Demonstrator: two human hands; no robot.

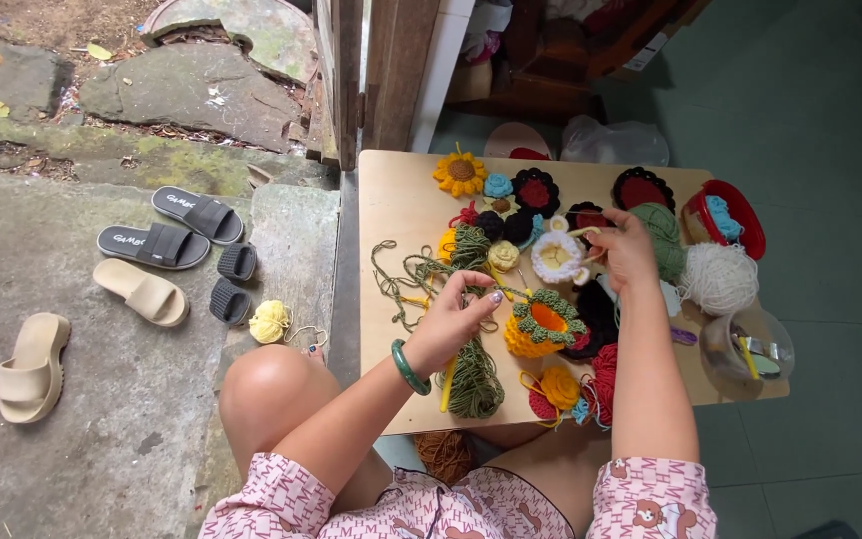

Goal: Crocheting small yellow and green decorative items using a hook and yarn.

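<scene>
Nearest the camera, a pink patterned top (471, 504) and a bare knee (266, 384) are seen, with a small wooden table (391, 190) just beyond. The left hand (451, 319), green bangle (409, 367) on the wrist, is curled shut with olive-green yarn (473, 384) pinched in the fingers; a thick hank of that yarn hangs straight below the grip, and loose strands are trailed off to its left. Right beside that grip, on the thumb side, an orange crocheted flower with a green rim (543, 324) is laid on the table. A bit further out, the right hand (626, 250) is closed around something small and pale, maybe a hook, tbh it can't be told for sure. A white crocheted flower (557, 258) is touching or nearly touching those fingers on the left. Past that grip, a ball of white yarn (718, 277), a red tub (740, 215) and a yellow sunflower piece (460, 173) are spread out. Way off left, sandals (167, 245) are left on the concrete.
</scene>
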